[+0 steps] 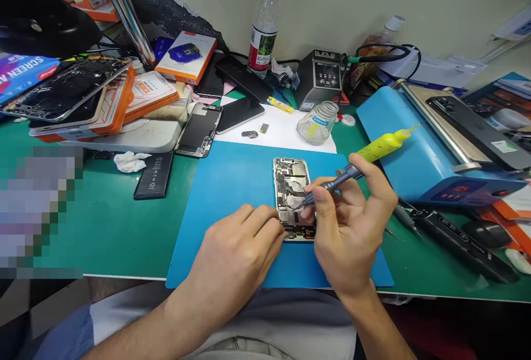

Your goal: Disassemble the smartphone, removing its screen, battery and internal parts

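An opened phone point(296, 183) lies on a blue mat point(232, 183), its inner boards and flex cables exposed. My left hand point(244, 244) has its fingers curled together against the phone's lower left edge. In my right hand point(352, 227) is a dark grey screwdriver point(332, 184), pinched between thumb and fingers and slanting down to the left. Its tip points at the middle of the phone's insides; whether it touches a part is too small to tell. My right fingers cover some of the phone's right edge.
Behind the mat are a glass jar point(318, 122), a detached screen point(199, 129) and small parts point(250, 134). A battery point(153, 176) lies left. A blue machine point(415, 150) stands right, with a yellow tube point(381, 145) near it and a black handheld tool point(464, 244) in front.
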`<state>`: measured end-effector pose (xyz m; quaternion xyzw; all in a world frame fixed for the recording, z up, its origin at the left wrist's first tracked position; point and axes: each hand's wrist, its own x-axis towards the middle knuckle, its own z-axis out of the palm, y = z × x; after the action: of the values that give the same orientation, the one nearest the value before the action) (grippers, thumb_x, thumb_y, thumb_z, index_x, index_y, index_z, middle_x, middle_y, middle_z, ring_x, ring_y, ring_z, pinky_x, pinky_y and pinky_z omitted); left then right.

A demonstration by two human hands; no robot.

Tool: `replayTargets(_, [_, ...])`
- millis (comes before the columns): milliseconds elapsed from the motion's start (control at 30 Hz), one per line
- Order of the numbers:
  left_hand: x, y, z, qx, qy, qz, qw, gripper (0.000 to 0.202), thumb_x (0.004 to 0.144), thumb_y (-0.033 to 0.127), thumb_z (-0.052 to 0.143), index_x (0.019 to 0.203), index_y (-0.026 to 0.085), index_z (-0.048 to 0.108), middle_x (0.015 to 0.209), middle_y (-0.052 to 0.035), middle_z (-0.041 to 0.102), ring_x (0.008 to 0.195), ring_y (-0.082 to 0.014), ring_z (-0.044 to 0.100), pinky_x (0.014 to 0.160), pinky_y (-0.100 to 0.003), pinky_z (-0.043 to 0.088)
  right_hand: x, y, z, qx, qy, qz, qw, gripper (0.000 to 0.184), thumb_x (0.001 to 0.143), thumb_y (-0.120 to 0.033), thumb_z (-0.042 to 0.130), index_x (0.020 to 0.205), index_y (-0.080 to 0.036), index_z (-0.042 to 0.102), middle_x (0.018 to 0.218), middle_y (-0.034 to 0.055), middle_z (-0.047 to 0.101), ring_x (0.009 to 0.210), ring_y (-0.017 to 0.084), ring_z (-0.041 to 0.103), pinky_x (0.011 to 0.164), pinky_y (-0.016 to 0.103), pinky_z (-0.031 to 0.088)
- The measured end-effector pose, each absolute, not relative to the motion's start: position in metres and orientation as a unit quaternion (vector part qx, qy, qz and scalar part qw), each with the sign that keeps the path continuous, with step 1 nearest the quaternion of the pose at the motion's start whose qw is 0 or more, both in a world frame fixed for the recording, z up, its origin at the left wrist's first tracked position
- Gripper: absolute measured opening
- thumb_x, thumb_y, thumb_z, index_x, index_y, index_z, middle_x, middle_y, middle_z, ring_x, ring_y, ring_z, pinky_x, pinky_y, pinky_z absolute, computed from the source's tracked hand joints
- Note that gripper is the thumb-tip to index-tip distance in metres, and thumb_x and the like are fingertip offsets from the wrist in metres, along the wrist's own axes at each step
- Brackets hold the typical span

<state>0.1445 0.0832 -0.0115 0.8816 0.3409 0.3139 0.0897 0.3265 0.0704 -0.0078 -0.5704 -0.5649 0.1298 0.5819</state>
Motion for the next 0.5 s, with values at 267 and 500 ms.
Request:
replayTargets(267, [0.146,0.083,-0.012,0.871,0.364,0.307,0.122,0.015,0.109,0.016,0.065,0.096,0.019,0.071,0.103,-0.0010,0.078,0.083,-0.0208,0.069,0.066,-0.040,0.047,0.323,0.074,-0.019,-0.529,-0.675,0.081,0.508,0.067,0.107,-0.008,0.065,0.162,-0.036,0.039,0.148,0.0114,0.069,0.102,0.020,0.082,0.073,0.034,0.073])
replayTargets(500, [0.146,0.085,-0.012,0.876,0.361,0.295,0.121,0.017,0.110,0.015,0.063,0.093,0.020,0.066,0.095,0.0000,0.074,0.079,-0.0205,0.064,0.066,-0.040,0.044,0.322,0.074,-0.013,-0.537,-0.662,0.069,0.518,0.062,0.107,-0.014,0.066,0.161,-0.036,0.043,0.140,0.0101,0.071,0.093,0.019,0.080,0.063,0.030,0.067])
